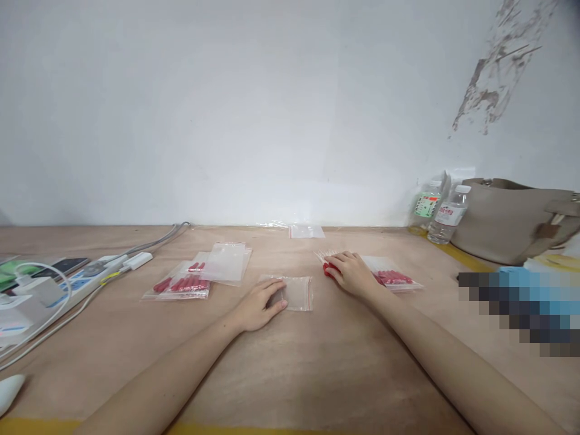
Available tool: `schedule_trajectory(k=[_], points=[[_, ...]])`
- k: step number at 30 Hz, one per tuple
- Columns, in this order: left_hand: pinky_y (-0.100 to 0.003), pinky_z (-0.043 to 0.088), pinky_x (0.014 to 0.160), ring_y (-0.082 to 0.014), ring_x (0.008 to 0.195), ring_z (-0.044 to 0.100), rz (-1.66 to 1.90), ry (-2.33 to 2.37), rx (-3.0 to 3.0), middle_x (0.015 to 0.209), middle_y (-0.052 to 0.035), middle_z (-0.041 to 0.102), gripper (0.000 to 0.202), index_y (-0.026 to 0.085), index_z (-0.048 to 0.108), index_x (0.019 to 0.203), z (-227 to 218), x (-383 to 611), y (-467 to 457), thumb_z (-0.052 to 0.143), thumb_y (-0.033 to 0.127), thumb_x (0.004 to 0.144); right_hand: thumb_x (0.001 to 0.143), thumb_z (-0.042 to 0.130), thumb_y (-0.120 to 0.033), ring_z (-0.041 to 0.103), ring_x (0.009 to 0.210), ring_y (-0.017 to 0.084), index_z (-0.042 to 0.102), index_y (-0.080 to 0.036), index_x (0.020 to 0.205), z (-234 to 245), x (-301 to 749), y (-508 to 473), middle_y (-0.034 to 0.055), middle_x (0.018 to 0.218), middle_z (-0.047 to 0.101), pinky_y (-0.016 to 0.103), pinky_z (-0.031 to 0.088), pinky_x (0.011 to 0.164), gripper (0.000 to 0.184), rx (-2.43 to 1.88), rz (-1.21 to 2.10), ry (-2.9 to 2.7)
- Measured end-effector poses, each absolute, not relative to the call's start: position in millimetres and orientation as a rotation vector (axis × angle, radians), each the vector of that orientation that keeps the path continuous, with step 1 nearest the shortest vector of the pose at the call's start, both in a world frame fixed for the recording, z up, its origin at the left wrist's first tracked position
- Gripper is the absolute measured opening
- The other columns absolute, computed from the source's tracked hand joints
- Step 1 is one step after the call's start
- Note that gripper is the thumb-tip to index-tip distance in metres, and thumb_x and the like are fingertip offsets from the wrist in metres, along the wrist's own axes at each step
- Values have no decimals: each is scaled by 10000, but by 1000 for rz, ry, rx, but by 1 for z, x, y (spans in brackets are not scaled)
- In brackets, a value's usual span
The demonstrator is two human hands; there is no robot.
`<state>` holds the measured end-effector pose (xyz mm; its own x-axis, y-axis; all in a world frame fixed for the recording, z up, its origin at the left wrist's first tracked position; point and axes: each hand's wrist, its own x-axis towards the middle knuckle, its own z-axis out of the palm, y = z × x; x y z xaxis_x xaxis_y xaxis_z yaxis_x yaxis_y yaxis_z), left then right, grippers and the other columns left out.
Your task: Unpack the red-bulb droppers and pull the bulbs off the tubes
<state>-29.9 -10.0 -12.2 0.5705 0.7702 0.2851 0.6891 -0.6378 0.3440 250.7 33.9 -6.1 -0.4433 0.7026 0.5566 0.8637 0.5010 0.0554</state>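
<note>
A small clear zip bag [296,294] lies flat in front of me, with a red line along its right end. My left hand [263,305] rests on its left end, thumb and fingers apart. Farther right, my right hand [351,273] is curled over red pieces [332,271] with thin white tips fanning out to the left. Its palm side is hidden. Just beyond that wrist lies a zip bag of red pieces [394,277]. To the left are more filled bags [183,284], with flat zip bags [228,261] overlapping them.
Another zip bag [307,232] lies against the wall. A power strip [77,284] with plugs and cables runs along the left, near a phone [67,267]. Two plastic bottles [449,214] and a grey-beige handbag [512,220] stand at the back right, beside a pixelated patch.
</note>
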Motion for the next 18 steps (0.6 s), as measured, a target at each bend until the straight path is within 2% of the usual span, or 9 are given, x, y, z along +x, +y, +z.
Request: schedule_trajectory(k=[2,6,11,18], points=[[-362,299,1013,-198,1191,379,613,1225,2613,1297,-69,420,491,200,412,1244,-12,-30,-10,389,468,833,840,417,-240,496,910,197,552,-185,1020,-7,249,34,72,948,614,304,314,780,232,-1315,-413,-2251],[-363,302,1009,-202,1187,383,609,1241,2616,1290,-73,427,491,199,422,1238,-12,-30,-11,387,473,832,833,384,-167,524,835,167,571,-177,854,-8,244,33,52,866,620,267,326,747,188,-1320,-351,-2248],[-362,305,1008,-200,1186,385,613,1235,2631,1292,-70,425,486,202,422,1239,-12,-30,-10,388,468,833,819,350,-106,541,822,144,562,-186,843,-10,240,33,35,850,625,244,332,750,228,-1318,-331,-2236],[-364,304,1010,-200,1189,381,618,1235,2618,1296,-70,420,486,206,422,1240,-15,-31,-9,396,467,830,804,395,-161,546,815,168,583,-177,861,-13,235,34,54,853,629,263,339,733,197,-1402,-330,-2177]])
